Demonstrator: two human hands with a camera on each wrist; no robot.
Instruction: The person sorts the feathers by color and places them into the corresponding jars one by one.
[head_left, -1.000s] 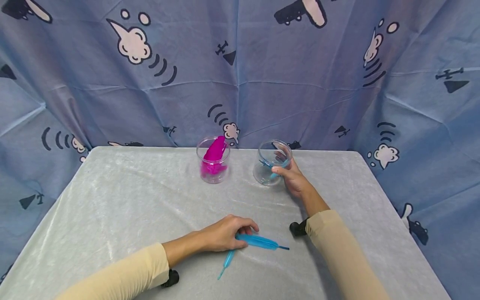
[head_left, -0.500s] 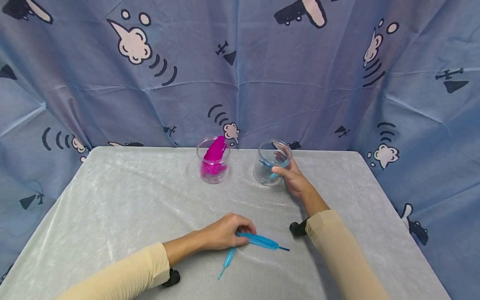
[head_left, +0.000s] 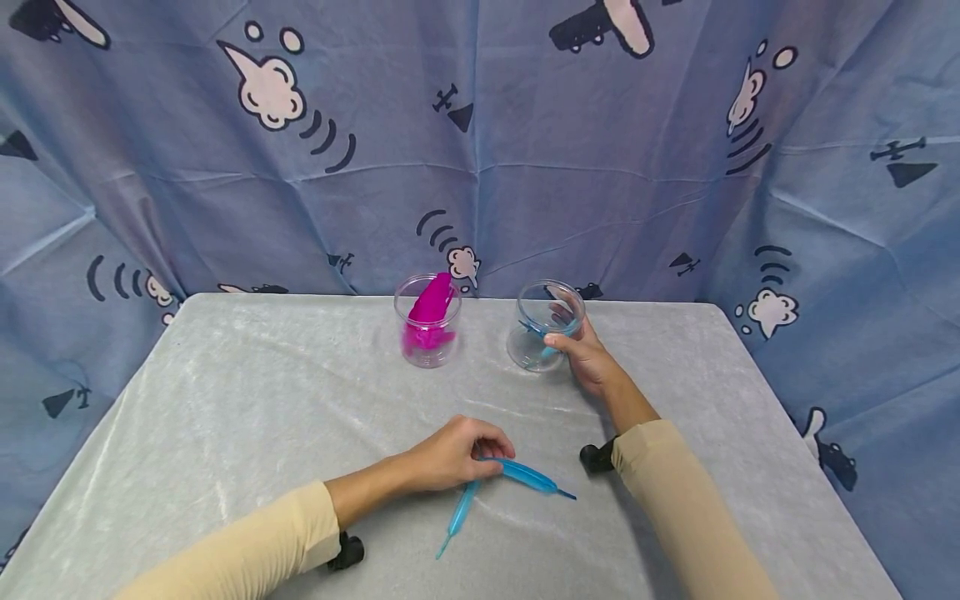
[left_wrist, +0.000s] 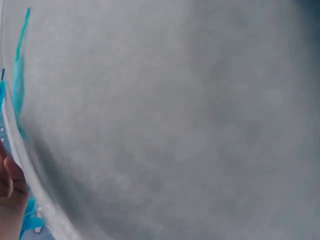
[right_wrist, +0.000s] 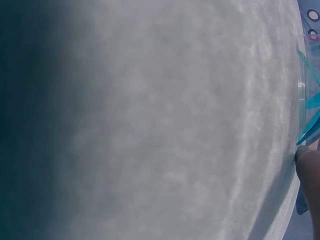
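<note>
My left hand (head_left: 459, 454) pinches a blue feather (head_left: 528, 475) between thumb and fingers, its dark quill pointing right. A second, lighter blue feather (head_left: 461, 515) lies on the cloth just below that hand, its upper end hidden under the fingers. In the left wrist view this lighter feather (left_wrist: 19, 82) shows at the left edge, near the thumb (left_wrist: 14, 175). Toward the back, my right hand (head_left: 588, 354) grips a clear jar (head_left: 525, 354) from its right side, thumb in front and fingers behind. Blue feathers (head_left: 551, 350) are inside the jar; the right wrist view shows them (right_wrist: 312, 102) too.
A second clear jar (head_left: 427, 360) stands to the left of the gripped one, with magenta feathers (head_left: 430, 312) in it. Both are near the back edge of a table covered with pale grey cloth (head_left: 262, 400). A patterned blue curtain (head_left: 420, 108) hangs behind.
My left hand has risen slightly from the cloth, lifting the near end of the pinched feather. More of the lighter feather is uncovered. The right hand and jar have stayed in place.
</note>
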